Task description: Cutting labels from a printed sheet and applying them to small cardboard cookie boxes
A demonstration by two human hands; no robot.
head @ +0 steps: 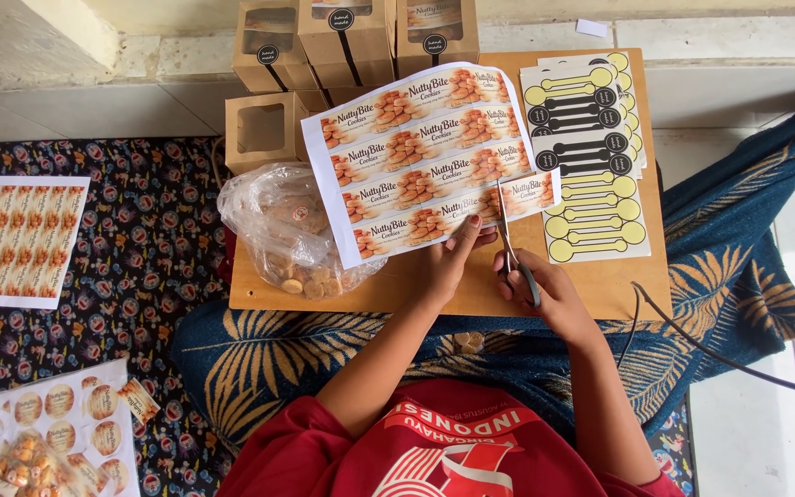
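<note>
On the board the label sheet lies centre; the cookie bag left, sticker sheets right. Boxes stand behind.

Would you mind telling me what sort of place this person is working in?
Probably a home packing spot on the floor: a low wooden board on a patterned mat, small window boxes, printed label sheets and bagged cookies.

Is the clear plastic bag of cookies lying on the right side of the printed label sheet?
No, the clear plastic bag of cookies lies left of the printed label sheet.
</note>
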